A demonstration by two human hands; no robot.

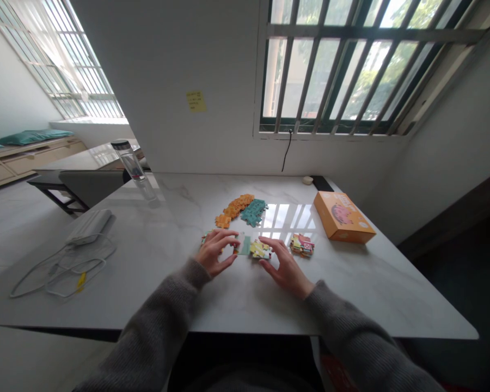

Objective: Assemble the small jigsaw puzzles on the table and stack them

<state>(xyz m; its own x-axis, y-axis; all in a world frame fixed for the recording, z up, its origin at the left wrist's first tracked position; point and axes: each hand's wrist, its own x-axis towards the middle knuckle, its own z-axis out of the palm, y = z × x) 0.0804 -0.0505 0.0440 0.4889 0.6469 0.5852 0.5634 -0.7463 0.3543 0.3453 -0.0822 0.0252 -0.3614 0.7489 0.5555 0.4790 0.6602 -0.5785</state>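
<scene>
While the left hand (215, 252) and right hand (286, 268) rest near the middle of the white marble table (159, 283), their fingers (231, 237) are loosely open, gripping nothing visible. A pale green jigsaw piece (244, 245), its long axis pointing away from the person, lies just beside the left hand; a yellow jigsaw piece (260, 250) lies nearer the right hand.

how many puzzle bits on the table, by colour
orange joined patch: 1
teal joined patch: 1
multicoloured piles: 2
pale green loose piece: 1
yellow loose piece: 1
total: 6
</scene>
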